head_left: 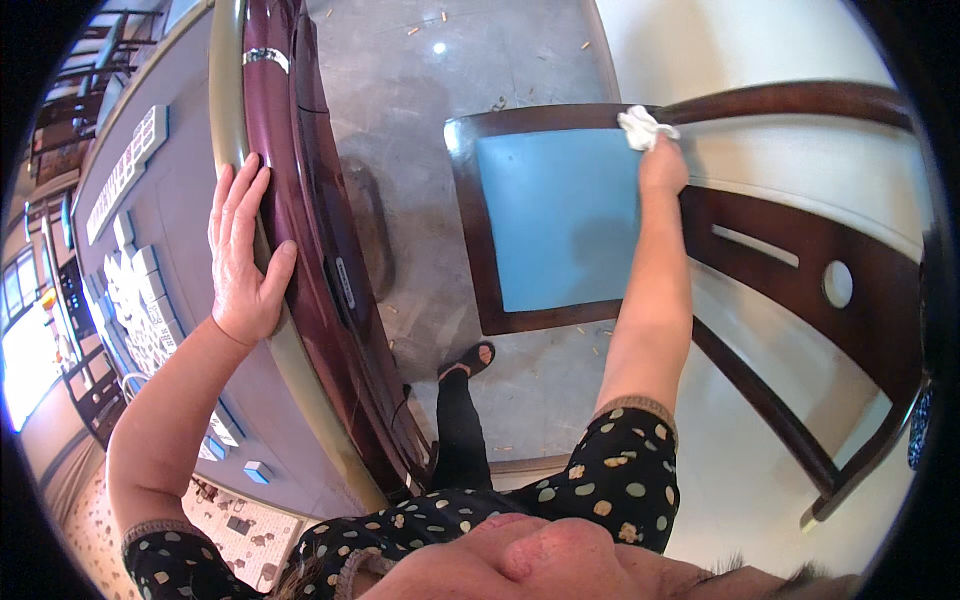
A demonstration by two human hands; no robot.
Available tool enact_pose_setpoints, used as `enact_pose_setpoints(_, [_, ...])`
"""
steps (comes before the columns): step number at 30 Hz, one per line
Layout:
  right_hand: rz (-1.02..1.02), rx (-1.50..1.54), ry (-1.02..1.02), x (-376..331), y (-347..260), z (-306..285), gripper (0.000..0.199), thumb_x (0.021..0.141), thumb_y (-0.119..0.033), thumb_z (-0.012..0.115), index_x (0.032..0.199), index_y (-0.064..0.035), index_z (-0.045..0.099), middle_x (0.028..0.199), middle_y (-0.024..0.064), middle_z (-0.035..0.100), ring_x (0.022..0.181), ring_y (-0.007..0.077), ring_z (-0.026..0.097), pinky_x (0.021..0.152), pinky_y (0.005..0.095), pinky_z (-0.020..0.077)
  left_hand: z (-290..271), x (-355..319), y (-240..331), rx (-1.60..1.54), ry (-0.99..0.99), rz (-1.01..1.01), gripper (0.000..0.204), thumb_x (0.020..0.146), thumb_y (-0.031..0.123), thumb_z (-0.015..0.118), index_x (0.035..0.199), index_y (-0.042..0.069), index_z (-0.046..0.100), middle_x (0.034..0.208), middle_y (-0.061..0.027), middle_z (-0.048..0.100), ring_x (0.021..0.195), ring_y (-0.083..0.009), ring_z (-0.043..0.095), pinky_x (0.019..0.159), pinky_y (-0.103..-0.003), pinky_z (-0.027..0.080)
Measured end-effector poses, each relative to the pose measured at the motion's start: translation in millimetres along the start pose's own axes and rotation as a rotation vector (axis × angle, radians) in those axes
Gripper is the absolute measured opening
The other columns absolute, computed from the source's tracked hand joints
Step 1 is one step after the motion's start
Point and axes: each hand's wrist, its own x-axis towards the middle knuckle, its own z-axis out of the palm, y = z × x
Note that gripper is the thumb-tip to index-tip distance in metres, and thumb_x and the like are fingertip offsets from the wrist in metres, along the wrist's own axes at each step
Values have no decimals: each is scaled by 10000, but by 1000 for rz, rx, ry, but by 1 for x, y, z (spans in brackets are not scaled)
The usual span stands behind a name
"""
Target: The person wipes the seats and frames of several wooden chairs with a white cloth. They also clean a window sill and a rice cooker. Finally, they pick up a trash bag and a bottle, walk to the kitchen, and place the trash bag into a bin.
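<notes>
My left hand (245, 250) lies flat with its fingers stretched out on the rim of a mahjong table (275, 130), which has a grey top and a glossy maroon side. To the right stands a dark wooden chair (480, 230) with a light blue seat pad (560, 220). My right hand (664, 168) is closed on a crumpled white cloth (643, 127). It presses the cloth against the far back corner of the seat frame, where the backrest begins. Part of the cloth is hidden under my fingers.
Mahjong tiles (140, 300) in rows and a heap lie on the table's left part. The chair's slotted backrest (800, 250) leans near a pale wall (760, 50). Cigarette butts are scattered on the grey floor (400, 90). More chairs stand far left.
</notes>
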Motion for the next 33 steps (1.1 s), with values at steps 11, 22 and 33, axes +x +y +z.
enact_pose_setpoints(11, [-94,-208,1,-5,-155,20,191,866,-248,536,1007,-160,629,1008,89,625,946,292,602,760,430,488,-1,-4,-5,-48,16,4,621,768,124,553,1365,49,401,1469,-129,337,1406,-361,184,1129,-459,162])
enact_pose_setpoints(22, [-739,582,-267,-241,-283,45,276,831,-112,504,1080,-183,599,1006,110,581,913,330,565,739,434,480,-3,-8,-5,-40,65,41,596,769,141,557,1347,65,429,1446,-122,369,1394,-359,214,1129,-455,175])
enact_pose_setpoints(33, [-700,322,21,-308,-134,33,394,773,-99,561,1155,-188,597,1224,107,541,1010,298,523,817,422,431,13,-8,-17,-36,184,197,506,856,217,524,1345,108,457,1453,-86,384,1404,-301,226,1142,-413,185])
